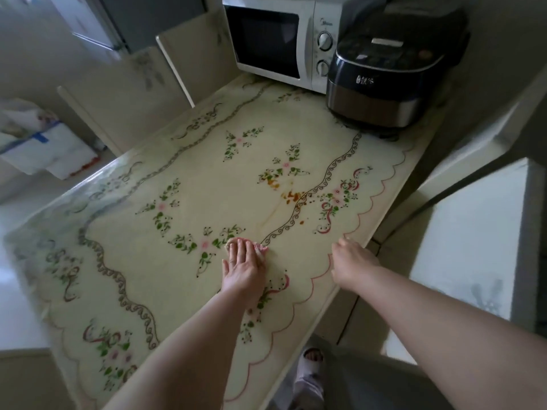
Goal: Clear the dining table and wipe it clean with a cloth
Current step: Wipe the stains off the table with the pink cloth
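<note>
Wiping underway: left hand (243,269) flat, fingers (240,250) straight, on the crumpled pink cloth (261,250), right hand (351,263) beside it at the edge of the floral cream table (177,276), grip unclear; orange-brown stains (291,195) beyond the fingers probably come next.

**Flat hand on a pink cloth**

I see the left hand (244,266) lying flat on a small pink cloth (261,250). It presses the cloth onto the table (177,261), and its fingers are straight. The table has a pale cover with flowers and curly lines.

Some orange spots (291,195) sit further up the table, apart from the cloth. The right hand (352,261) is at the table's edge, near the left hand. Its fingers look bent, and I cannot tell if they hold the edge.

At the far end stand a white microwave (275,39) and a dark rice cooker (384,81), side by side. A foot in a slipper (310,369) shows on the floor by the table.
</note>
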Action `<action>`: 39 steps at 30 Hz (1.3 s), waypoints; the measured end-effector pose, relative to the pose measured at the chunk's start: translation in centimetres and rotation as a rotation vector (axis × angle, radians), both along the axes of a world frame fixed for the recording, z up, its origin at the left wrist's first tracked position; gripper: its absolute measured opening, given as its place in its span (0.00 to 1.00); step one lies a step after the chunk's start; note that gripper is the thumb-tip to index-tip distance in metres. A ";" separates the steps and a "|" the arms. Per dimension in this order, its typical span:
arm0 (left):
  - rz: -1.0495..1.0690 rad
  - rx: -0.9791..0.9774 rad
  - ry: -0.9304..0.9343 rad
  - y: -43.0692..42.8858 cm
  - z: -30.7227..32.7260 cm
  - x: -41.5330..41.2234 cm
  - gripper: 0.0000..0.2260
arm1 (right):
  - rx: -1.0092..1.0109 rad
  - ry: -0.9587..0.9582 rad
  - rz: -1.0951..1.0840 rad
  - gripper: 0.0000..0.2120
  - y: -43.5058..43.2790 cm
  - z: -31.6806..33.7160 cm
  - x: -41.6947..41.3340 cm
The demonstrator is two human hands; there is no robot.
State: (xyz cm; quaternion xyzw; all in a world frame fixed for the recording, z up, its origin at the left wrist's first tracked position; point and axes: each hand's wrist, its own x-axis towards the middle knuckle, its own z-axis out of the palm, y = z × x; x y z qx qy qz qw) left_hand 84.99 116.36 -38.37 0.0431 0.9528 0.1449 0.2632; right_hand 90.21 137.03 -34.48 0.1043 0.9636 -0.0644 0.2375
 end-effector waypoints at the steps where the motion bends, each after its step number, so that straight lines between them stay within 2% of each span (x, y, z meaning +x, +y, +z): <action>1: -0.008 -0.004 -0.008 0.5 0.0 -1.0 0.29 | 0.004 -0.007 -0.016 0.24 0.2 -0.2 -0.6; 5: -0.064 -0.023 -0.044 2.6 0.0 -6.7 0.29 | 0.016 -0.046 -0.088 0.34 1.7 -0.4 -4.2; 10: -0.082 0.025 0.001 4.8 0.0 -12.6 0.29 | 0.048 -0.085 -0.121 0.45 3.3 -0.9 -7.9; 13: -0.121 0.013 0.018 5.6 -0.5 -16.1 0.29 | 0.065 -0.143 -0.104 0.48 3.7 -1.1 -9.2; 19: -0.316 -0.051 0.093 6.4 -0.9 -20.6 0.29 | 0.073 -0.107 -0.093 0.40 4.0 -1.7 -9.7; 26: -0.502 -0.066 0.123 10.0 0.0 -19.1 0.29 | -0.001 -0.046 -0.112 0.40 4.8 -1.2 -9.4; 27: -0.531 -0.056 0.123 10.7 0.0 -18.6 0.28 | -0.019 -0.015 -0.120 0.37 5.2 -1.0 -9.2; 30: -0.602 -0.031 0.109 13.2 -0.6 -16.9 0.27 | -0.079 0.099 -0.170 0.19 7.0 -0.3 -8.2; 32: -0.633 -0.021 0.112 14.9 -0.9 -15.8 0.27 | -0.049 0.133 -0.212 0.15 8.2 0.5 -7.5; 35: -0.692 -0.034 0.126 16.8 -1.1 -14.0 0.27 | -0.018 0.163 -0.237 0.17 9.6 1.4 -6.4; 39: -0.753 -0.044 0.150 18.3 -0.8 -10.6 0.27 | -0.017 0.148 -0.233 0.15 10.6 1.9 -4.5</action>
